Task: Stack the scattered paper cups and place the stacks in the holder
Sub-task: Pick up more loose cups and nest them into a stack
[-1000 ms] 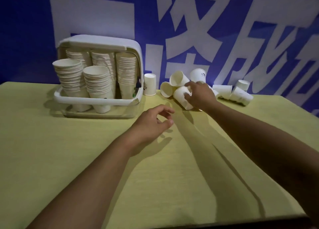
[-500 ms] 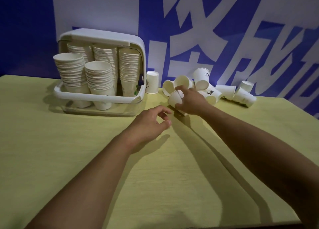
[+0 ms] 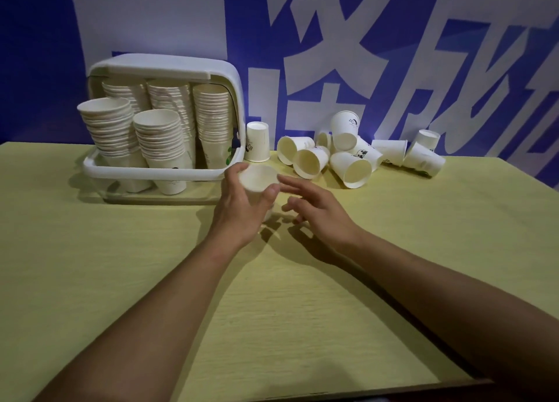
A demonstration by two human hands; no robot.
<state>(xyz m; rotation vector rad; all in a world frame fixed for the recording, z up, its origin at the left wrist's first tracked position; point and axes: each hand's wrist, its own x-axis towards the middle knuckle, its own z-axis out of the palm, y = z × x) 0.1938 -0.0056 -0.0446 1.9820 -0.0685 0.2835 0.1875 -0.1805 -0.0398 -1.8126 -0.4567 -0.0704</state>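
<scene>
A white tapered paper cup (image 3: 257,180), smooth-walled with a rolled rim, sits upright in the left hand (image 3: 242,203), whose fingers and thumb curl round it above the pale yellow wood-grain desk (image 3: 90,265). The right hand (image 3: 317,208) hovers just beside it, fingers spread and loose. Ridged cup stacks fill the white plastic holder (image 3: 157,171); loose white paper cups (image 3: 351,165) lie tumbled beyond.
</scene>
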